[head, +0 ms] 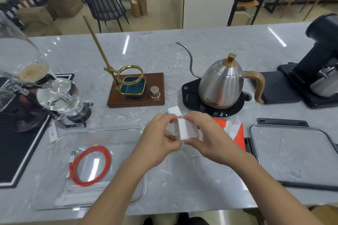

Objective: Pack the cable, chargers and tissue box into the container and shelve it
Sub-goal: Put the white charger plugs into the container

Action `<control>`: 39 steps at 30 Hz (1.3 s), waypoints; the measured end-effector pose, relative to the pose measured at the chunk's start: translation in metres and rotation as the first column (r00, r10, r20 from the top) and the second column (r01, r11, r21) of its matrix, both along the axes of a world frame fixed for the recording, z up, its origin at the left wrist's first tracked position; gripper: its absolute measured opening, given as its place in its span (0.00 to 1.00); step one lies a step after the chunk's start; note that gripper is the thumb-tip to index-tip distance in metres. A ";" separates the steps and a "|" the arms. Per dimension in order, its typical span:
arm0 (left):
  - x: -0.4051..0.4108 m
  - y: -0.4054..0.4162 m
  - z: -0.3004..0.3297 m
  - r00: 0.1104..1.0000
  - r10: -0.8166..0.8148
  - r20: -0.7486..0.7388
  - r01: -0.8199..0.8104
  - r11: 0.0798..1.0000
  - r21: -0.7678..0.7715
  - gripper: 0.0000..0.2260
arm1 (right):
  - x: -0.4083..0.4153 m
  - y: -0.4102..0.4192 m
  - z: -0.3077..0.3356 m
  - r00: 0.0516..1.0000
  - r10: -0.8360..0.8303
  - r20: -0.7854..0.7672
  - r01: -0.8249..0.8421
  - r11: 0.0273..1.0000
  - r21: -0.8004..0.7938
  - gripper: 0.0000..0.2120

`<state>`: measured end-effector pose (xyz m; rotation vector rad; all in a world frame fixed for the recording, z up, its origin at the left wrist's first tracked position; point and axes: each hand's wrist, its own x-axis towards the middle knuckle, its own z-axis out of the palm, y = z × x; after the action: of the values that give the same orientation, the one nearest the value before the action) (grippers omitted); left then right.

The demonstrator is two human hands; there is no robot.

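Both hands hold a white charger [188, 129] above the counter's middle. My left hand [161, 137] pinches its left end, where a metal prong shows, and my right hand [206, 137] grips its right side. A second white charger [174, 111] lies on the counter just behind my hands. The clear container [54, 151] stands at the front left with a coiled orange cable [89, 165] inside. An orange and white tissue box [234, 131] lies to the right, partly hidden by my right hand. The container's lid [292, 153] lies at the right.
A wooden dripper stand [136, 90] with a brass ring and a steel gooseneck kettle [222, 83] on its black base stand behind my hands. A glass siphon brewer [54, 95] is at the left, a black grinder [318, 60] at the right.
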<state>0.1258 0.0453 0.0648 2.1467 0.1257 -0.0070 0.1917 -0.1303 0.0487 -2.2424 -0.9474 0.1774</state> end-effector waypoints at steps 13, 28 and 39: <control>-0.044 0.073 0.026 0.999 0.021 0.046 -0.007 0.959 -0.283 0.26 | -0.049 0.064 0.028 0.996 -0.041 0.085 0.035 0.997 0.070 0.23; -0.072 0.124 0.024 0.998 0.055 0.043 -0.033 0.917 -0.398 0.22 | -0.100 0.122 0.035 0.958 -0.270 0.094 0.266 0.963 0.053 0.24; -0.092 0.143 -0.002 1.000 -0.007 0.002 0.008 0.919 -0.393 0.25 | -0.104 0.129 0.039 0.987 -0.154 -0.048 0.151 0.986 -0.068 0.14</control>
<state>0.0342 0.1884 0.0626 1.7433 0.1056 -0.0336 0.0881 -0.0011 0.0874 -2.3463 -0.7474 0.1998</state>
